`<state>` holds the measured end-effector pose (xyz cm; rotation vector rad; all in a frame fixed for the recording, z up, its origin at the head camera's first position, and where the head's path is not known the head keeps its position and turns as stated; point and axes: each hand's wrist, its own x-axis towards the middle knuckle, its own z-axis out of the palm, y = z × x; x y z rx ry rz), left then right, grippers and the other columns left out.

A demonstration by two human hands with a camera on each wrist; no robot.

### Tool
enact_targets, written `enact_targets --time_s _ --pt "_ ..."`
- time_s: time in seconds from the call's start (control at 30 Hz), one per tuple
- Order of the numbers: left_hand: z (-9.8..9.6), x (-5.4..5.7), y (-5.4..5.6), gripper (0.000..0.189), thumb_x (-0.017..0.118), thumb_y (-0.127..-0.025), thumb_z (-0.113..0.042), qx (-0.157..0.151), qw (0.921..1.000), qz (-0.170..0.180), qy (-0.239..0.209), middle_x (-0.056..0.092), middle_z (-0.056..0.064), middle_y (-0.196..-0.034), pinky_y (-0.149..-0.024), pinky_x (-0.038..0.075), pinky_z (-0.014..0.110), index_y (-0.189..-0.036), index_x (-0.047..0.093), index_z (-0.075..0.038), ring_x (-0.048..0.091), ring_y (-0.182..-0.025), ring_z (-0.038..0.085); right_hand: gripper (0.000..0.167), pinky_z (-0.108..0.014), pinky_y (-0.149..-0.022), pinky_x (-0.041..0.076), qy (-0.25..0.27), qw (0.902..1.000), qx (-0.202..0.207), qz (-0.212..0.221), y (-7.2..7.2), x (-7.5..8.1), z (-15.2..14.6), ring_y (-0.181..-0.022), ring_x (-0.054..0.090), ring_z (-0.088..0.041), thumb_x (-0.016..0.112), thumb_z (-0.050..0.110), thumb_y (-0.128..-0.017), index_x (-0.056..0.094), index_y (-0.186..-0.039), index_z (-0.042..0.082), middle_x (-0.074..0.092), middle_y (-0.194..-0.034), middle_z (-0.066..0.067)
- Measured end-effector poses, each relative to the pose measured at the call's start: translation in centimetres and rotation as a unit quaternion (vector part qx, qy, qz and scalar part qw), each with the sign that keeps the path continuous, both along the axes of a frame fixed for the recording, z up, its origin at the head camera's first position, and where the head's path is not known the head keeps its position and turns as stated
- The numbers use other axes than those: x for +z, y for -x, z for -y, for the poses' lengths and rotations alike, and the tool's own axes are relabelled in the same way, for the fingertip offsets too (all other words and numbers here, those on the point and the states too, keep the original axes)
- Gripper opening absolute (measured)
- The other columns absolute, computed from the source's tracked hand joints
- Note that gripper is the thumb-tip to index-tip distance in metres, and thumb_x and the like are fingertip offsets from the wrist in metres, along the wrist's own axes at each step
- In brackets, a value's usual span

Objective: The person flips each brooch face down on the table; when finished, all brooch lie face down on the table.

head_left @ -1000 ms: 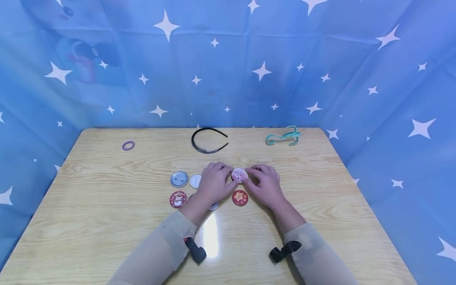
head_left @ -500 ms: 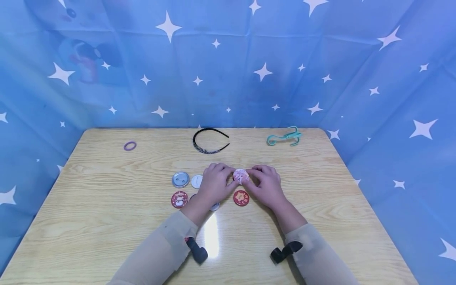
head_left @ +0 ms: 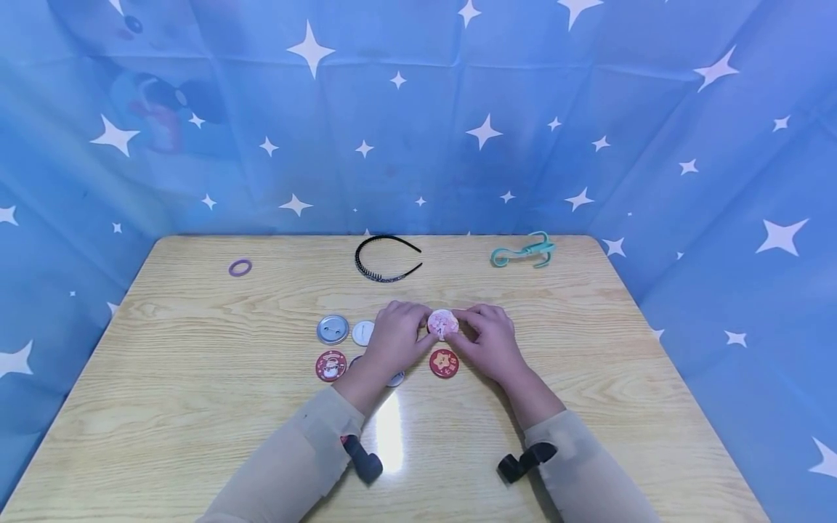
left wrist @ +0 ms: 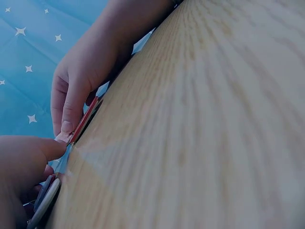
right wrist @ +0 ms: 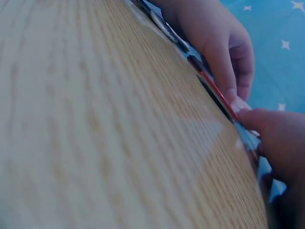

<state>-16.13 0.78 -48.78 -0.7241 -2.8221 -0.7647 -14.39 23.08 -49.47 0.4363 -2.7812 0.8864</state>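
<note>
Between my two hands is a round pink-and-white button badge point(head_left: 443, 324), its printed face up. My left hand point(head_left: 397, 335) pinches its left edge with thumb and index finger, and my right hand point(head_left: 485, 335) pinches the right edge the same way. Just below it lies a red badge with a yellow star point(head_left: 444, 363). To the left are a silver badge back with a pin point(head_left: 333, 330), a white badge back point(head_left: 362, 333) and a red badge with a white figure point(head_left: 330, 365). My left wrist and hand partly cover further badges point(head_left: 395, 379).
A black toothed headband point(head_left: 386, 259) lies at the back middle of the wooden table point(head_left: 196, 407). A teal claw-like hair clip point(head_left: 523, 251) is at the back right, a purple ring point(head_left: 240, 268) at the back left. A blue star-patterned cloth point(head_left: 418, 116) hangs behind.
Both hands stay around the pink badge, which now lies a little flatter toward the camera with more of its face showing. The whole view has shifted slightly to the right.
</note>
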Motion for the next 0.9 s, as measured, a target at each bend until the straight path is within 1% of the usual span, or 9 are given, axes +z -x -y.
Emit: enact_targets --time_s 0.07,0.23,0.37,0.5,0.6,0.9 --pt "-0.05 0.05 0.03 0.039 0.08 -0.097 -0.039 -0.001 1.0 0.0 -0.007 0.071 -0.002 -0.099 -0.097 0.048 0.044 -0.125 0.074 -0.013 0.063 -0.105 0.023 0.044 -0.057 -0.103 0.037 0.006 1.0 0.003 -0.002 0.04 0.05 0.02 -0.116 0.056 -0.032 0.086 0.035 -0.092 0.077 -0.129 0.013 0.074 -0.112 -0.004" --pt "-0.1 0.06 0.03 0.035 0.083 -0.095 -0.036 0.0 0.9998 -0.002 -0.018 0.068 -0.005 -0.092 -0.094 0.049 0.042 -0.121 0.075 -0.013 0.062 -0.099 0.021 0.038 -0.054 -0.098 0.039 0.022 0.9997 0.009 -0.01 0.08 0.17 0.06 -0.109 0.058 -0.029 0.086 0.027 -0.092 0.079 -0.126 0.012 0.073 -0.094 0.003" --pt "-0.12 0.05 0.01 0.033 0.083 -0.095 -0.035 0.001 0.9998 0.001 -0.02 0.066 -0.006 -0.089 -0.092 0.048 0.041 -0.119 0.075 -0.014 0.06 -0.095 0.02 0.035 -0.054 -0.099 0.04 0.031 0.9994 0.011 -0.006 0.04 0.29 0.06 -0.108 0.059 -0.029 0.086 0.022 -0.092 0.079 -0.125 0.01 0.067 -0.086 0.008" --pt "-0.13 0.08 -0.04 0.034 0.082 -0.095 -0.035 0.003 0.9998 0.005 -0.017 0.066 -0.007 -0.089 -0.092 0.049 0.041 -0.122 0.074 -0.015 0.06 -0.096 0.019 0.033 -0.055 -0.101 0.041 0.038 0.9992 0.011 -0.004 0.06 0.34 0.11 -0.107 0.06 -0.029 0.085 0.019 -0.093 0.079 -0.124 0.01 0.065 -0.083 0.009" --pt "-0.16 0.12 -0.1 0.034 0.082 -0.096 -0.033 0.005 0.9998 0.005 -0.018 0.068 -0.007 -0.09 -0.093 0.049 0.042 -0.123 0.073 -0.015 0.061 -0.096 0.019 0.032 -0.053 -0.1 0.041 0.044 0.999 0.009 -0.004 0.1 0.32 0.13 -0.104 0.06 -0.027 0.084 0.018 -0.093 0.079 -0.124 0.01 0.065 -0.082 0.009" --pt "-0.26 0.19 -0.25 0.028 0.08 -0.096 -0.02 0.006 0.9992 -0.002 -0.038 0.071 -0.006 -0.093 -0.092 0.05 0.042 -0.123 0.072 -0.015 0.063 -0.096 0.02 0.026 -0.042 -0.087 0.047 0.077 0.997 0.0 -0.001 0.12 0.29 0.24 -0.096 0.059 -0.022 0.084 0.015 -0.094 0.08 -0.119 0.008 0.066 -0.082 0.007"
